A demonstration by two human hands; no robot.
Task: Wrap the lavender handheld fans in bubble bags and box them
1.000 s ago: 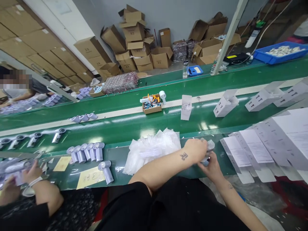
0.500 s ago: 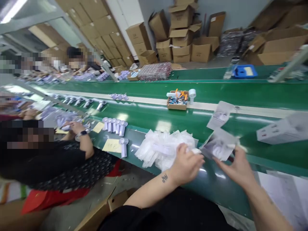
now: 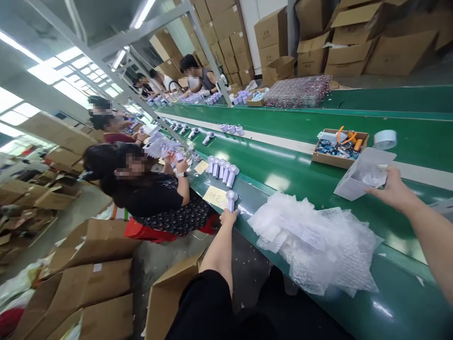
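Note:
My left hand (image 3: 229,216) reaches far out to the left, its fingers closed round the handle of a lavender handheld fan (image 3: 231,198). That fan stands upright at the bench edge, beside a yellow paper slip (image 3: 215,196) with writing. On the right, my right hand (image 3: 394,189) grips the edge of an open white box (image 3: 348,182), thumb outside. Clear plastic wrapping shows inside the box. Between my hands lies a pile of bubble wrap bags (image 3: 314,241). Several more lavender fans (image 3: 222,170) stand in a row just behind the held one.
A carton of small parts and orange-handled pliers (image 3: 341,146) sits behind the box, beside a tape roll (image 3: 385,139). A co-worker (image 3: 152,189) sits close on the left, handling a lavender piece. An open carton (image 3: 173,293) stands on the floor below my left arm.
My left hand has moved left from beside the bubble wrap to the single fan. My right hand still holds the white box, now farther back on the belt. The view has swung left.

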